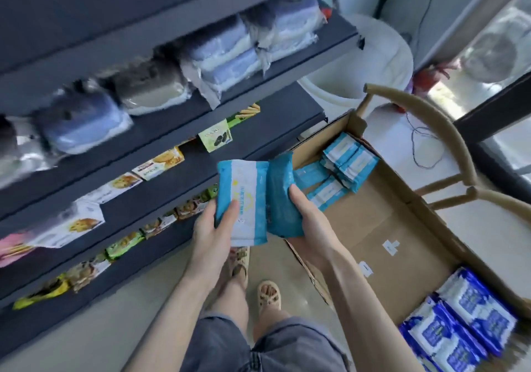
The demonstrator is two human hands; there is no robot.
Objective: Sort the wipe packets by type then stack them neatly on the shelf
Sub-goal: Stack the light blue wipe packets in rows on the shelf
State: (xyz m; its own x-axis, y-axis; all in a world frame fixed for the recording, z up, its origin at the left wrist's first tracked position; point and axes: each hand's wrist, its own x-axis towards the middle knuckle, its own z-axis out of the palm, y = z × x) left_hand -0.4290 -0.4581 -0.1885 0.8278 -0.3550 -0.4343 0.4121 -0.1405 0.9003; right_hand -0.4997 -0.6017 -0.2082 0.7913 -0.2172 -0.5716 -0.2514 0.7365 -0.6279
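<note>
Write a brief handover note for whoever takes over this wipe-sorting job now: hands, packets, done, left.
Left hand grips a light-blue packet; right hand grips a teal packet, between shelf and cardboard box.
Done: in the box, more light-blue packets lie at the far end, dark-blue packets at the near end.
Left: stack both types on the shelf; none plainly there yet.

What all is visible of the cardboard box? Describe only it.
The cardboard box is brown and open at the top, its flaps standing up. It sits right of the shelves. Light blue wipe packets stand at its far end, dark blue packets lie at its near end; between them its floor shows small white labels.
</note>
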